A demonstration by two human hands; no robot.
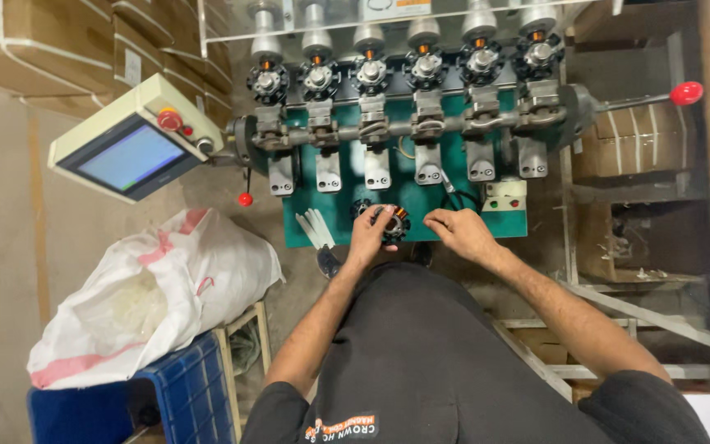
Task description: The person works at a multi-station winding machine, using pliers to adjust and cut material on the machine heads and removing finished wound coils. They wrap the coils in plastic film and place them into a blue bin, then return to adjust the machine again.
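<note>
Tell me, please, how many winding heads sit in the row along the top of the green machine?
6, side by side above the green panel: at and. None looks hidden.

Left hand grips a round black stator with copper windings on the green surface, right hand beside it below six winding heads.

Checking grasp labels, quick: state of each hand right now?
Left hand: closed on the round wound coil part on the green machine bed.
Right hand: palm down by the black wires; grip cannot be told.
</note>
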